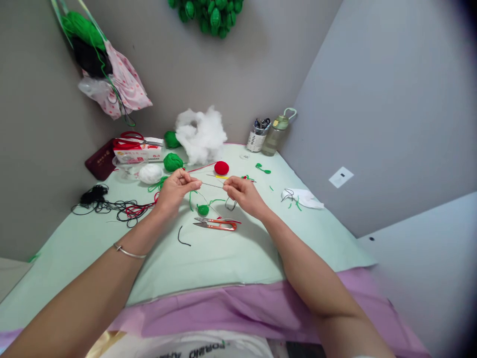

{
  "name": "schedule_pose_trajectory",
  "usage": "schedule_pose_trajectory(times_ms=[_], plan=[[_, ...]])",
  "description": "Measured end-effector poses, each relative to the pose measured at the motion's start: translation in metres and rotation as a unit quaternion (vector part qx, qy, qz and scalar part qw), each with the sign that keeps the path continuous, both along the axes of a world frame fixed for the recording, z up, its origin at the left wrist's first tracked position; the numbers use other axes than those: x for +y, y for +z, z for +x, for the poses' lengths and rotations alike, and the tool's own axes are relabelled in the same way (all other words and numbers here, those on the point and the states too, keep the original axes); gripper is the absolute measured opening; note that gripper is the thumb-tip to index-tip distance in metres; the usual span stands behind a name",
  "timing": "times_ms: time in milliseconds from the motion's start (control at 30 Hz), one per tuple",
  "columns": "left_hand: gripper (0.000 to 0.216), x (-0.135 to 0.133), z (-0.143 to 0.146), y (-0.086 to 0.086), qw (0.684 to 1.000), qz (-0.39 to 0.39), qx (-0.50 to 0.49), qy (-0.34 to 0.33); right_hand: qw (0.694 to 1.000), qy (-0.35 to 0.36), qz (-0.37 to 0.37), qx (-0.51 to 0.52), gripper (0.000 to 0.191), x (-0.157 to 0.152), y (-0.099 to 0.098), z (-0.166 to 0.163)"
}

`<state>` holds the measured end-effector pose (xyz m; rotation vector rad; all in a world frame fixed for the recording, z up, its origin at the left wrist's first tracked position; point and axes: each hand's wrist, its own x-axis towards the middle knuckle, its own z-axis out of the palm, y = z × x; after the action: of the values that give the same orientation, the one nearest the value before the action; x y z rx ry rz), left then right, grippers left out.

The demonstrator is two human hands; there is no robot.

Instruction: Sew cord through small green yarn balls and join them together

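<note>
Above the table my left hand (pixel 174 188) and my right hand (pixel 244 194) face each other, thumb and fingers pinched. A thin strand of black yarn (pixel 212 185) runs taut between their fingertips; I cannot tell whether a needle is part of it. Below my right hand hangs a dark loop (pixel 231 204). Just beyond the hands sits a red crocheted ball (pixel 221 168), with a yellow-handled crochet hook (pixel 221 177) beside it. On the near side lie a small green crocheted piece (pixel 203 210) and orange thread snips (pixel 216 224), blades pointing left.
At the left are tangled black yarn (pixel 95 195), a white yarn ball (pixel 150 173), a green yarn ball (pixel 173 162) and red scissors (pixel 130 140) on a box. White stuffing (pixel 201 134), a pen cup (pixel 256 138) and a bottle (pixel 274 136) stand behind. A white piece (pixel 303 198) lies right.
</note>
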<state>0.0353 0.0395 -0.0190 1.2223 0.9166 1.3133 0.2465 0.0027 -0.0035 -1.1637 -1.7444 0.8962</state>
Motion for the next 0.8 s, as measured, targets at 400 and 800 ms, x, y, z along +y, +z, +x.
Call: schedule_pose_trajectory(times_ms=[400,800], plan=[[0.026,0.005,-0.016,-0.01,0.938,0.087,0.278,-0.191,0.974,-0.198,0.101,-0.04,0.018,0.018,-0.007,0.035],[0.042,0.007,-0.013,-0.002,0.969,-0.017,0.127,-0.213,0.999,-0.024,-0.007,0.043,0.025,-0.008,0.01,0.003]])
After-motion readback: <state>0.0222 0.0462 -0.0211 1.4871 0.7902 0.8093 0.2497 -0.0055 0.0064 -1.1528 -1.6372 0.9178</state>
